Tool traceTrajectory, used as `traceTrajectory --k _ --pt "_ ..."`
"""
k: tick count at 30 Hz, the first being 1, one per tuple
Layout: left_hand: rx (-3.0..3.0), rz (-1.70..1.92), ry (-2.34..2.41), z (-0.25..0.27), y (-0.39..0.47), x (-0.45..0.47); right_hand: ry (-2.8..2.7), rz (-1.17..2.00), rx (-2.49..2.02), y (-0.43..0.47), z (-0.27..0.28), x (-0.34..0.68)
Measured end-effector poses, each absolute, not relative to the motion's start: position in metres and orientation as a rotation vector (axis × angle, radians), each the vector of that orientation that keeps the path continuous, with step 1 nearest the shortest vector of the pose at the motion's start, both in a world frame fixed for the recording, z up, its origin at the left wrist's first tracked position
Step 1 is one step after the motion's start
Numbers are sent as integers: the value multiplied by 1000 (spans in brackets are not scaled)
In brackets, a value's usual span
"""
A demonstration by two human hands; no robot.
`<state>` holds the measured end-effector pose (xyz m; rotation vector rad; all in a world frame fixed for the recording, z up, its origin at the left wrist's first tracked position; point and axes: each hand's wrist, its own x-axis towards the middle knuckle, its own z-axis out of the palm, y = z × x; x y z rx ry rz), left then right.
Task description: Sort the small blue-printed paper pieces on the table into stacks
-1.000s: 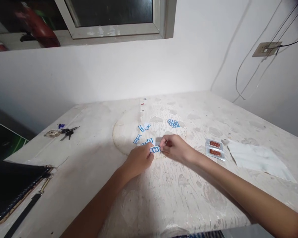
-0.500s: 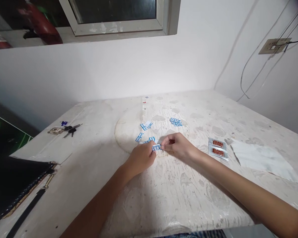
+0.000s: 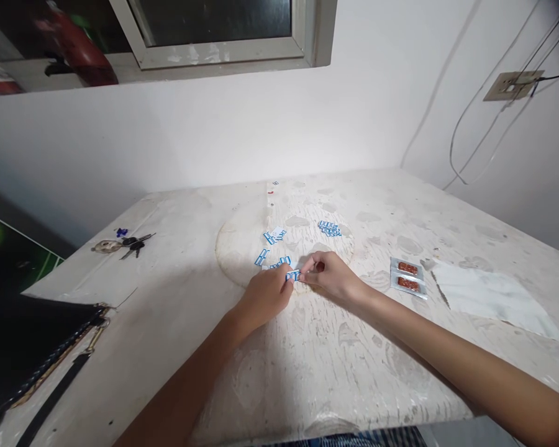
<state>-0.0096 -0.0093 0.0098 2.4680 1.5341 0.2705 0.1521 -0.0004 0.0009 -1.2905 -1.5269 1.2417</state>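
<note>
Near the middle of the table, a small white paper strip with blue-outlined boxes (image 3: 292, 275) is stretched between my two hands. The thumb and fingers of my left hand (image 3: 268, 295) are closed on its left end. My right hand (image 3: 333, 275) pinches the right end between thumb and fingertips. Just beyond my left hand lie more blue-printed paper pieces (image 3: 262, 257), partly hidden by the fingers. Farther back is another small group of blue-and-white pieces (image 3: 274, 236). A cluster of similar pieces (image 3: 329, 228) rests behind my right hand.
Right of my hands lie a silver blister pack with two reddish-brown pieces (image 3: 408, 277) and a white cloth or paper sheet (image 3: 494, 298). Keys (image 3: 135, 244) are on the left, with a black bag (image 3: 37, 347) at the table's left edge. A wall (image 3: 205, 130) stands behind.
The fingers of my right hand have shifted slightly toward my left hand, and less of the strip shows between them. The other pieces stay put; the view moves a little.
</note>
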Motion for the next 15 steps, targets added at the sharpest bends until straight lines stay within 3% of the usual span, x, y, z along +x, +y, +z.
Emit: traceTrajectory --k 6,15 --pt "2472 358 1575 9 -7 -8 -1549 996 -1309 14 2 166" --pt "2147 920 1903 25 6 -22 -2109 615 -1204 20 -8 164"
